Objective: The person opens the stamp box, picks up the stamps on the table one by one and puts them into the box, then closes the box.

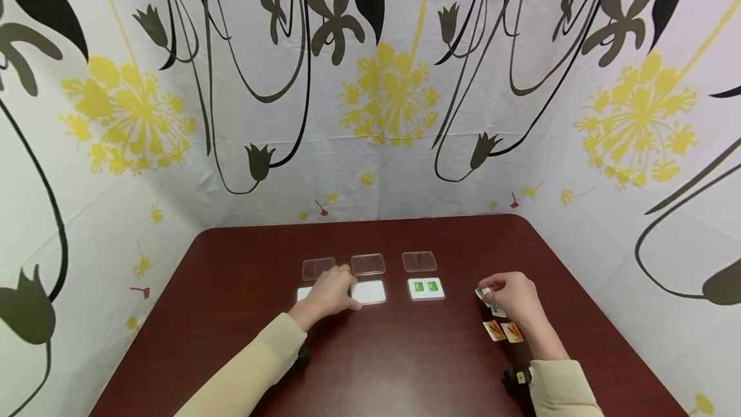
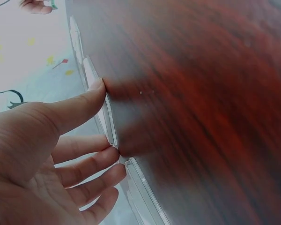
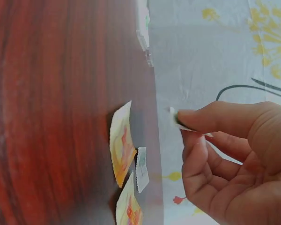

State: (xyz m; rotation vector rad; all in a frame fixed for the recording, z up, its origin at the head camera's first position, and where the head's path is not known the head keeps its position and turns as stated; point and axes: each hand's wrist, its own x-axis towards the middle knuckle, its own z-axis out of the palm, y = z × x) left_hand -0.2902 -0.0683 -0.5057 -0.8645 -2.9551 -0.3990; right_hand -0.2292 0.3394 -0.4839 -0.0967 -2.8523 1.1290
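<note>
My left hand [image 1: 329, 293] holds the middle shallow plastic box [image 1: 370, 291], white inside, its thumb at the front edge and fingers by the left side. Partly hidden behind that hand is another such box [image 1: 302, 293]. The right-hand box [image 1: 426, 288] has two green sachets [image 1: 433, 286] lying in it. Over the table's right side, my right hand [image 1: 514, 296] pinches a small green-and-white sachet [image 3: 174, 116] between thumb and fingertips. Below it lie a pale sachet [image 3: 142, 169] and two orange-and-yellow sachets [image 1: 512, 332] with zigzag edges.
Three clear plastic lids [image 1: 368, 264] lie in a row behind the boxes. The dark red wooden table [image 1: 405, 359] has rounded far corners. Patterned cloth [image 1: 370, 179] hangs around its back and sides.
</note>
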